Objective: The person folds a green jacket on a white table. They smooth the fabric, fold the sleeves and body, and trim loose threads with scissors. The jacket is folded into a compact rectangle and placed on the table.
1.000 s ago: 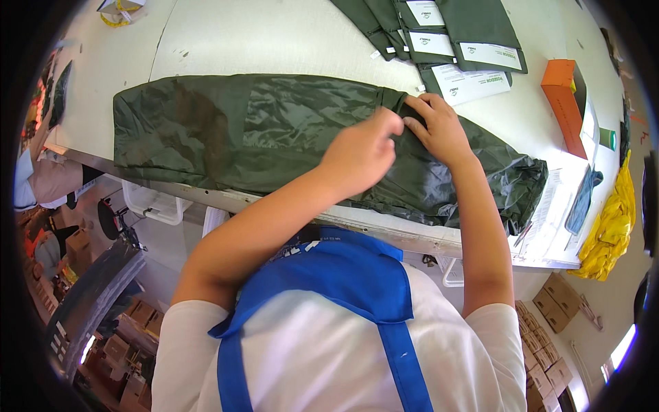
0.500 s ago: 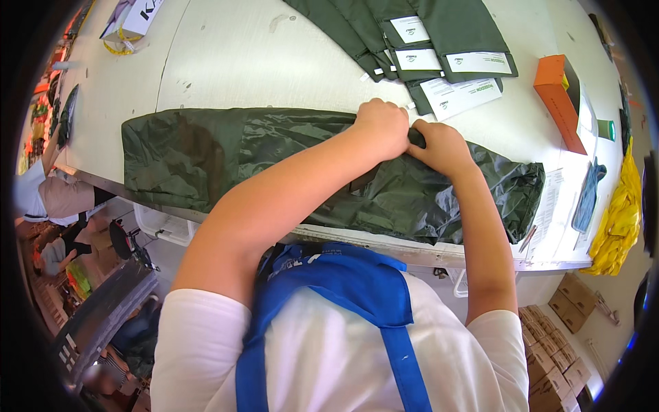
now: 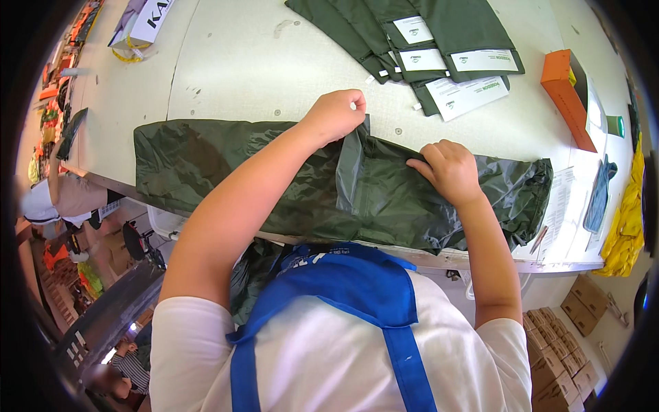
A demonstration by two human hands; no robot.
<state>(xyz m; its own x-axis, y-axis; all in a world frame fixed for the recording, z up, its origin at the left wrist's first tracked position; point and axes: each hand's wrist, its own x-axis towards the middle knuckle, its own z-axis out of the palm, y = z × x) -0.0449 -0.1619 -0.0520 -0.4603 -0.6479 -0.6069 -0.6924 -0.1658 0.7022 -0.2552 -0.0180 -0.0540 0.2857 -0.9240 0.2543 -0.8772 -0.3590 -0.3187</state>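
A long dark green garment [image 3: 226, 175] of thin shiny fabric lies stretched along the near edge of a white table [image 3: 261, 62]. My left hand [image 3: 338, 113] is closed on the garment's upper edge near its middle and lifts a fold of the fabric. My right hand [image 3: 449, 168] grips the fabric a little further right, knuckles up. The garment's right end [image 3: 528, 189] is bunched near the table edge.
Several folded dark green packs with white labels [image 3: 439, 34] lie fanned at the back. An orange box [image 3: 566, 96] stands at the right, with a yellow garment [image 3: 628, 220] beyond it. A bag [image 3: 141, 24] lies at the far left. Cardboard boxes [image 3: 566, 343] are stacked on the floor.
My hands were together on the garment's upper edge. They have moved apart, the left one pulling up a fold of fabric, the right one sliding right.
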